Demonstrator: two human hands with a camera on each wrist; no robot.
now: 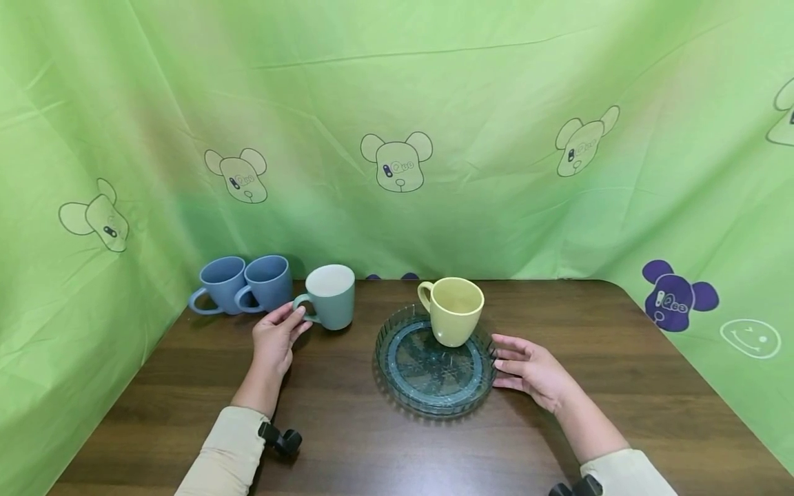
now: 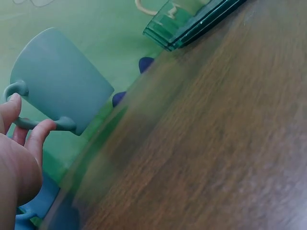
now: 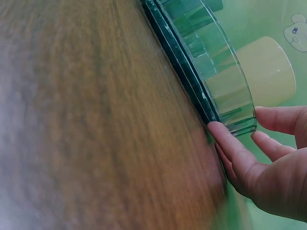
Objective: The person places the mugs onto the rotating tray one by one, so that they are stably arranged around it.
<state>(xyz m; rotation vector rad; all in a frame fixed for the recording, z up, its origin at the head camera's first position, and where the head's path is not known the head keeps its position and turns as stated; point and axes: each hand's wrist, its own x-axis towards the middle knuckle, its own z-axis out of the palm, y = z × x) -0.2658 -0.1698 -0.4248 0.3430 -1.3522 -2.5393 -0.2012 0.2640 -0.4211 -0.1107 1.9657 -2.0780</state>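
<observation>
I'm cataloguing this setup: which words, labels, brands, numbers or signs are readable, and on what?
"Q", apparently: middle bear print on the green cloth; remaining characters too small.
Other bear prints: lettering too small.
Smiley outline, same cloth: no words.
Blue mugs, teal mug, yellow mug, tray: no readable text.

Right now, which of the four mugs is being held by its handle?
The teal, white-lined mug: the left hand pinches its handle. The tapered yellow mug, the leftmost blue mug and the second blue mug have their handles free.

In my left-wrist view, the dish (image 2: 165, 32) is cropped at one o'clock, a blue mug (image 2: 47, 192) partly hidden near eight.
</observation>
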